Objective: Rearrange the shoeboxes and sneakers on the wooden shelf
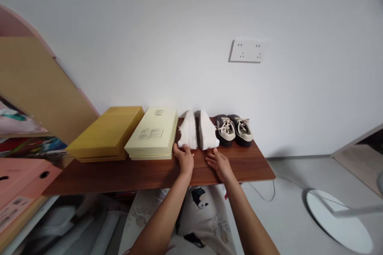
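Two white shoes lie on their sides on a dark wooden board, soles turned toward each other: the left shoe and the right shoe. My left hand is at the near end of the left shoe, fingers apart and fingertips seeming to touch it. Just below the near end of the right shoe, my right hand has its fingers stretched out, with nothing held. Right beside the white pair stand two dark grey sneakers with cream laces. A pale yellow box lies to the left of the white shoes.
A darker yellow box lies at the left of the wooden board. Behind is a white wall with a socket panel. Pink boxes stand at left. A round white base and a cable are on the right floor.
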Demonstrator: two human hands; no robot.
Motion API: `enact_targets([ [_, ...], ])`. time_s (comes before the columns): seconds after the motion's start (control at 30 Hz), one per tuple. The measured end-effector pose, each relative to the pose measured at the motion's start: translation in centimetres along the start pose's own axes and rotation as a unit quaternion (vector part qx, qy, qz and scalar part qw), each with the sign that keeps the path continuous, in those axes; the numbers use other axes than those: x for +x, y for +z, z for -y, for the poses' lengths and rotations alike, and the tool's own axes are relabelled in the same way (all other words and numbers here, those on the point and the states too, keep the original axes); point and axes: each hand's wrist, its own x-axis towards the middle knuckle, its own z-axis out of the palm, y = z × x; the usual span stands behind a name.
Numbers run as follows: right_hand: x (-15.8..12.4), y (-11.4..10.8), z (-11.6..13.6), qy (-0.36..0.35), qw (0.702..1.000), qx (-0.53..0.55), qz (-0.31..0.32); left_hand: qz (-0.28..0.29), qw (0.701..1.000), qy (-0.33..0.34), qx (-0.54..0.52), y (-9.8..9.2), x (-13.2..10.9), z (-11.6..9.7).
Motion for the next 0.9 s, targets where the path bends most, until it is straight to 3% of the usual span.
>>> enact_targets([
  [0.1, -2.4, -4.4, 1.2, -0.059, 0.996, -0.068, 0.001, 0.037, 0.998, 0.057, 0.019, -2.5, -2.7, 0.6],
  [0.17, -2.7, -7.0, 3.1, -0.161, 0.976, -0.131, -0.064, 0.069, 0.991, 0.111, 0.036, -3.6, -4.5, 0.7],
  [0.23, -1.5, -8.7, 5.5, -0.277, 0.921, -0.217, -0.167, 0.089, 0.983, 0.151, 0.048, -3.5, -5.9, 0.2],
  [0.33, 2.3, -9.5, 8.6, -0.389, 0.801, -0.36, -0.279, 0.164, 0.962, 0.212, 0.055, -0.2, -7.2, -1.4],
  [0.37, 3.7, -9.4, 9.2, -0.406, 0.772, -0.393, -0.291, 0.212, 0.947, 0.235, 0.058, 1.7, -7.3, -2.2],
  [0.43, 6.0, -9.0, 9.5, -0.421, 0.746, -0.433, -0.28, 0.299, 0.911, 0.275, 0.074, 6.0, -7.1, -3.7],
  [0.53, 7.9, -8.9, 8.7, -0.415, 0.751, -0.448, -0.25, 0.345, 0.882, 0.289, 0.142, 12.3, -5.9, -5.9],
  [0.63, 7.9, -9.3, 8.2, -0.397, 0.77, -0.429, -0.257, 0.347, 0.886, 0.196, 0.237, 16.3, -4.3, -7.4],
  [0.77, 7.5, -9.7, 8.5, -0.363, 0.817, -0.329, -0.303, 0.302, 0.908, 0.142, 0.252, 17.5, -2.5, -7.6],
  [0.83, 7.6, -9.9, 8.7, -0.322, 0.844, -0.277, -0.326, 0.267, 0.934, 0.116, 0.209, 17.0, -2.0, -7.1],
  [0.9, 7.8, -10.3, 8.9, -0.283, 0.867, -0.235, -0.335, 0.249, 0.959, 0.04, 0.13, 16.4, -1.8, -6.3],
])
